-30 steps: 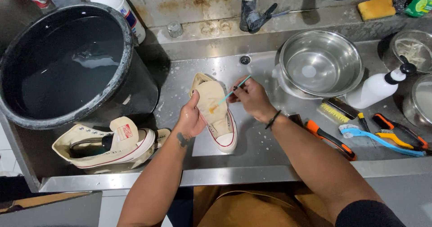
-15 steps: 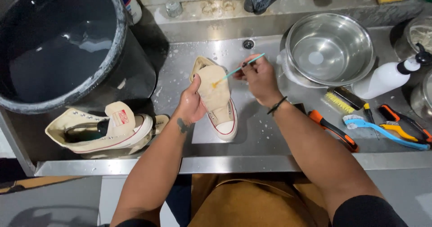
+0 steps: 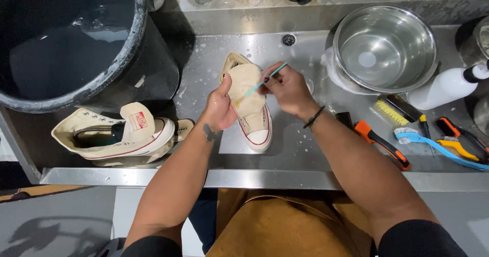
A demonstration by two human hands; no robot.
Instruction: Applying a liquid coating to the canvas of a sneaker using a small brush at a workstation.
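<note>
Wet steel counter (image 3: 305,150) fills your head view. Your left hand (image 3: 220,106) pinches the cream sneaker's (image 3: 253,115) tongue upward; your right hand (image 3: 288,86) pinches a thin teal brush (image 3: 265,80) against it. Soapy steel could let the sneaker skid if you press hard. Bristles stay hidden behind your fingers, and the black bucket (image 3: 76,48) is cropped.

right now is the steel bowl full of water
No, the steel bowl by the right hand looks empty, its bare shiny bottom showing, while the water sits in the black bucket at the left.
</note>
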